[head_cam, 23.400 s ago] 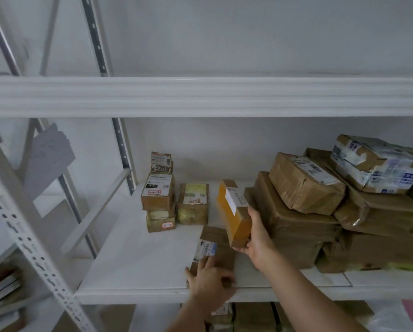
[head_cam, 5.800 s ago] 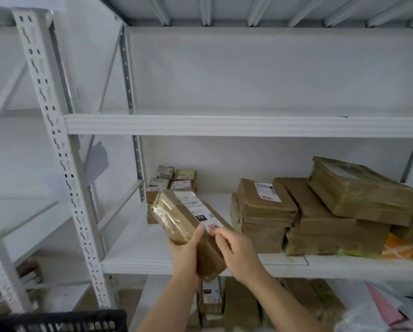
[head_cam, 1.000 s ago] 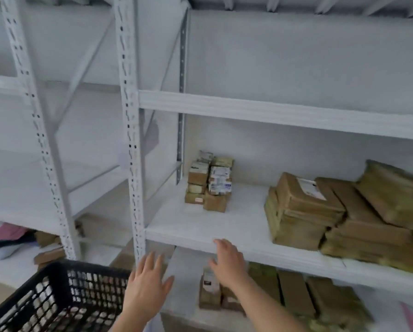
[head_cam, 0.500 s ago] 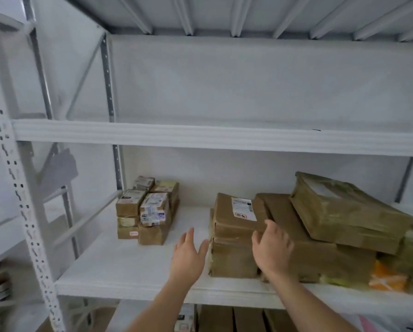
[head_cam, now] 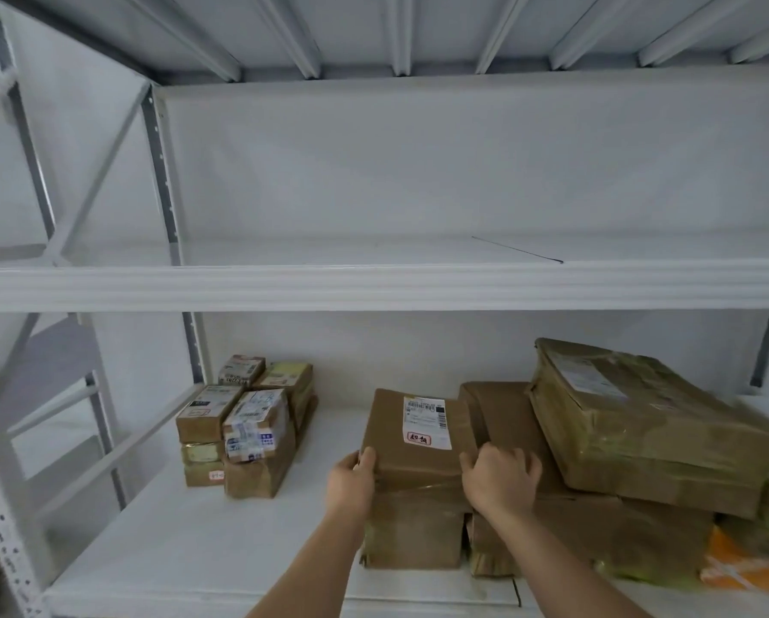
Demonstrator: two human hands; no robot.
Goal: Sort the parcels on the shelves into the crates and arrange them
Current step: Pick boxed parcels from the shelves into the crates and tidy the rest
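The person's left hand [head_cam: 351, 481] and right hand [head_cam: 498, 479] each curl round a near corner of a flat brown cardboard parcel with a white shipping label [head_cam: 418, 432], which lies on top of another brown taped box [head_cam: 411, 530] on the white metal shelf [head_cam: 204, 541]; the fingers grip its left and right edges, and it does not look lifted yet. Plenty seems left to sort: a cluster of small taped cardboard boxes [head_cam: 244, 428] stands at the back left of the shelf, well apart from the hands, and a heap of large brown taped parcels [head_cam: 641, 443] fills the right side, just beside the gripped one. No crate shows here, so how many parcels are already sorted cannot be told.
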